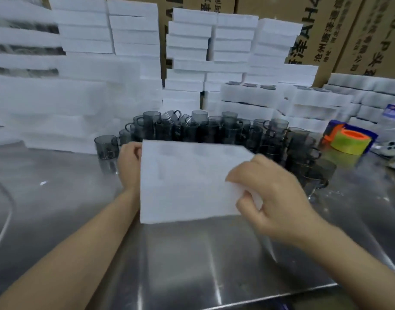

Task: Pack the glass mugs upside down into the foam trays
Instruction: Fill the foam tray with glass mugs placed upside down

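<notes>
I hold a white foam tray (pixel 187 180) over the steel table (pixel 192 260), its flat side facing me and blurred by motion. My left hand (pixel 129 164) grips its left edge with the fingers curled round the far side. My right hand (pixel 272 193) pinches its right edge near the lower corner. Behind the tray stands a crowd of smoky grey glass mugs (pixel 214 128) with handles, several stacked. One mug (pixel 105 146) stands alone at the left.
Tall stacks of white foam trays (pixel 192 52) line the back, with cardboard boxes (pixel 326 30) behind them. Filled trays (pixel 250 95) are piled at the right. A yellow and orange tape roll (pixel 351 142) lies at the right on the table.
</notes>
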Demonstrator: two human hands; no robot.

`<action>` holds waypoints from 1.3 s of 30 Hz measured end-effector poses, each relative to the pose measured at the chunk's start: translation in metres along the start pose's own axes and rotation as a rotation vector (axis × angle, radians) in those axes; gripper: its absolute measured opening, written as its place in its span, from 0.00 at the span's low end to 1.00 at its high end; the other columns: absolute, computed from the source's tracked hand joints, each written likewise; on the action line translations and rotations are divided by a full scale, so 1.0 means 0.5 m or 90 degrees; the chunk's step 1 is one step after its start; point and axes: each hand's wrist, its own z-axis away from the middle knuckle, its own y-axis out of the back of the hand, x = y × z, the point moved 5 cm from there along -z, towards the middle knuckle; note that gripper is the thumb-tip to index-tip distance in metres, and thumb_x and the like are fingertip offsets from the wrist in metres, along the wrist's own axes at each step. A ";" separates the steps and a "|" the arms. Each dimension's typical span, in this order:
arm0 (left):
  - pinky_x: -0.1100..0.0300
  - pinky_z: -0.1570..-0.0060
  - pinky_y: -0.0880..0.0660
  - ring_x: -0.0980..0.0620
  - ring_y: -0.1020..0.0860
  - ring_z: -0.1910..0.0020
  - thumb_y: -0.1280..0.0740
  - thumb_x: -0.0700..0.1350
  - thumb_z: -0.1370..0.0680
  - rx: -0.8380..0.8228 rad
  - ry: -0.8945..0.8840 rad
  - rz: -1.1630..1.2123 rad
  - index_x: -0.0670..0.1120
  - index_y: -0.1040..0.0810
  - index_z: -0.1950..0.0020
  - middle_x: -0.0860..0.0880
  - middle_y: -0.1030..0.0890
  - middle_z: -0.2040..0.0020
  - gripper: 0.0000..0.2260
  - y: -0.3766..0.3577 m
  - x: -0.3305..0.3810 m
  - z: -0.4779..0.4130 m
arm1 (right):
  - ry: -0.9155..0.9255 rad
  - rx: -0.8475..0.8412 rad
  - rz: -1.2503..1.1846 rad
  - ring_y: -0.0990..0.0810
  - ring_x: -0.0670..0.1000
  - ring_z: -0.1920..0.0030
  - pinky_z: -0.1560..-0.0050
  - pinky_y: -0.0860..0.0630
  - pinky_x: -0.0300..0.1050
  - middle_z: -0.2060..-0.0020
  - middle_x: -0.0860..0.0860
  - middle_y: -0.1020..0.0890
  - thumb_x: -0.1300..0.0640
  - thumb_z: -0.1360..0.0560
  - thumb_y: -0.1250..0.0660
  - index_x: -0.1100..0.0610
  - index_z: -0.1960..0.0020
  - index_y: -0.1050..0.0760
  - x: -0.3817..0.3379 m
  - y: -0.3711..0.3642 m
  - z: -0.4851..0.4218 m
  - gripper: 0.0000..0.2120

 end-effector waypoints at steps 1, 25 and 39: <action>0.52 0.48 0.32 0.41 0.26 0.45 0.44 0.32 0.22 0.040 -0.003 0.040 0.37 0.25 0.52 0.36 0.24 0.44 0.08 0.015 0.003 0.004 | -0.029 -0.041 -0.007 0.24 0.55 0.59 0.62 0.25 0.48 0.58 0.49 0.19 0.58 0.33 0.42 0.59 0.52 0.20 0.003 -0.018 0.019 0.16; 0.71 0.63 0.27 0.59 0.23 0.57 0.35 0.39 0.22 -0.321 -0.019 0.203 0.56 0.22 0.44 0.50 0.27 0.40 0.13 -0.036 0.041 0.071 | -0.510 0.005 0.239 0.26 0.58 0.47 0.50 0.32 0.53 0.49 0.55 0.21 0.61 0.25 0.32 0.57 0.48 0.21 0.277 -0.009 0.133 0.06; 0.71 0.53 0.33 0.60 0.29 0.59 0.39 0.35 0.22 -0.276 -0.138 0.099 0.49 0.23 0.46 0.55 0.30 0.47 0.12 -0.059 0.063 0.079 | -0.224 0.265 -0.336 0.24 0.47 0.66 0.59 0.27 0.36 0.64 0.42 0.21 0.59 0.28 0.27 0.59 0.46 0.20 0.151 -0.120 -0.193 0.11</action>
